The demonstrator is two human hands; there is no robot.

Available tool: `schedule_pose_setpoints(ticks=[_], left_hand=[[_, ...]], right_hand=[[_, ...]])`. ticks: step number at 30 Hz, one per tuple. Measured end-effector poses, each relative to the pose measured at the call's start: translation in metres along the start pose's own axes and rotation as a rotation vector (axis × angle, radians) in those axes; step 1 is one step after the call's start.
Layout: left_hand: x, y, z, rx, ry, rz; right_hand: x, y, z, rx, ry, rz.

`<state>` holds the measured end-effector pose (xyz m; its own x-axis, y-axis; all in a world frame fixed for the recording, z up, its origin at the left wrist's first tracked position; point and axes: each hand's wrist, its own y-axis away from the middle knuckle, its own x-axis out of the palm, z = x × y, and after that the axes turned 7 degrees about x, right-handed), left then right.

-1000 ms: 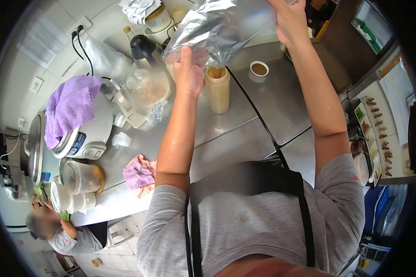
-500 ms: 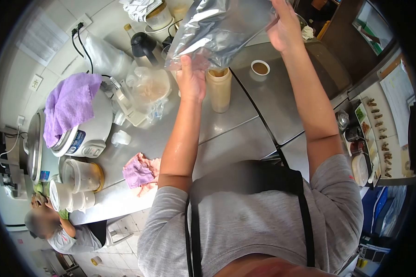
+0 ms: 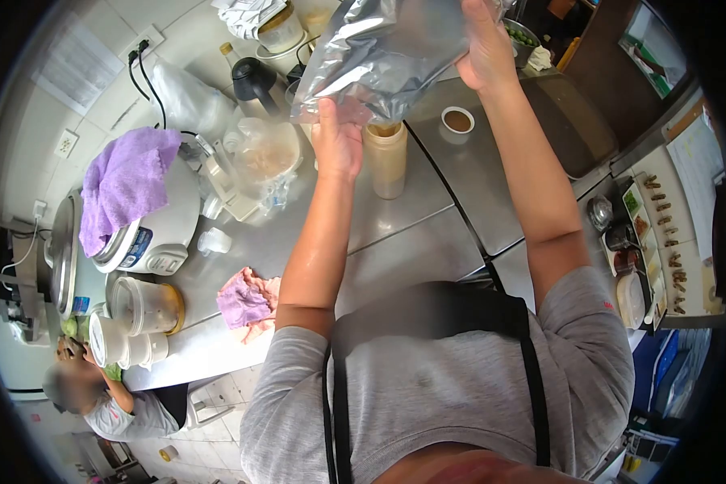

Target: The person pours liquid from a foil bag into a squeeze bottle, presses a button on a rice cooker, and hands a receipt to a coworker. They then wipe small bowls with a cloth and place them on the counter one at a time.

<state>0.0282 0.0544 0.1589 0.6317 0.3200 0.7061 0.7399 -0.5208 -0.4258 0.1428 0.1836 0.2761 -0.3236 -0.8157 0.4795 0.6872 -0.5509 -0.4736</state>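
A clear plastic bag [image 3: 395, 64] with a silvery shine stretches between my two hands above the steel counter. My left hand [image 3: 336, 143] pinches its lower left corner, thumb on top. At the bag's right edge, my right hand [image 3: 489, 50] grips it with the thumb pointing up; part of those fingers is hidden. Below the bag stands an open plastic bottle [image 3: 386, 165] holding something tan, its mouth partly covered by the bag. A small white cup [image 3: 457, 121] of brown sauce sits to the right of the bottle.
On the left are a rice cooker [image 3: 155, 234] under a purple towel [image 3: 129, 181], plastic tubs [image 3: 141, 305] and a pink-purple cloth [image 3: 248, 300]. A black-topped thermos [image 3: 254, 81] stands behind. Another person [image 3: 129, 403] is at the lower left. Garnish trays [image 3: 641, 222] line the right.
The bag's right edge and my right hand have shifted slightly left, uncovering a bowl of green items behind. My left hand keeps its hold with little movement.
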Motion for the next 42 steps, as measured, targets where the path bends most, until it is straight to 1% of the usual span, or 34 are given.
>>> schedule_pose_setpoints(ticks=[3,5,8,11,14,17,20,23,26,29,32,35,38,41,42], left_hand=[[-0.005,-0.002,0.001,-0.030,0.014,0.045],[-0.001,-0.003,0.000,-0.026,0.032,0.011],[0.004,-0.003,-0.005,-0.028,0.033,0.000],[0.004,-0.004,-0.007,-0.024,0.027,0.000],[0.000,-0.004,-0.007,-0.036,0.046,-0.001],[-0.006,-0.004,-0.004,-0.053,0.061,-0.004],[-0.007,-0.003,-0.003,-0.062,0.072,-0.015],[-0.008,-0.002,-0.001,-0.062,0.073,-0.005],[-0.008,-0.002,-0.001,-0.078,0.096,-0.012],[-0.006,-0.002,0.000,-0.090,0.116,-0.035],[-0.004,-0.001,-0.001,-0.095,0.125,-0.050],[-0.007,-0.003,0.000,-0.091,0.133,-0.024],[-0.002,-0.001,0.001,-0.068,0.126,-0.007],[0.006,0.000,-0.001,-0.035,0.071,0.000],[0.007,0.000,-0.001,-0.023,0.045,0.002]], right_hand=[[0.007,-0.002,0.005,-0.026,0.024,0.000],[0.012,-0.001,0.009,-0.016,0.011,0.015],[0.015,-0.003,0.010,-0.070,0.029,0.045],[0.015,-0.005,0.008,-0.111,0.032,0.019],[0.021,-0.003,0.010,-0.094,0.017,-0.033],[0.007,-0.004,0.005,-0.057,0.076,-0.024],[-0.001,-0.004,0.002,-0.003,0.100,-0.063],[-0.016,-0.008,-0.007,-0.018,0.054,-0.106],[0.002,-0.003,-0.003,-0.044,-0.032,-0.117],[0.004,0.000,0.000,-0.044,-0.040,-0.135],[-0.031,-0.007,-0.015,-0.031,0.006,-0.242],[-0.006,0.001,-0.008,-0.089,-0.241,-0.237],[-0.016,0.011,-0.010,-0.097,-0.172,0.082],[-0.018,0.020,-0.020,0.006,-0.031,-0.099],[-0.017,0.021,-0.019,0.033,-0.033,-0.082]])
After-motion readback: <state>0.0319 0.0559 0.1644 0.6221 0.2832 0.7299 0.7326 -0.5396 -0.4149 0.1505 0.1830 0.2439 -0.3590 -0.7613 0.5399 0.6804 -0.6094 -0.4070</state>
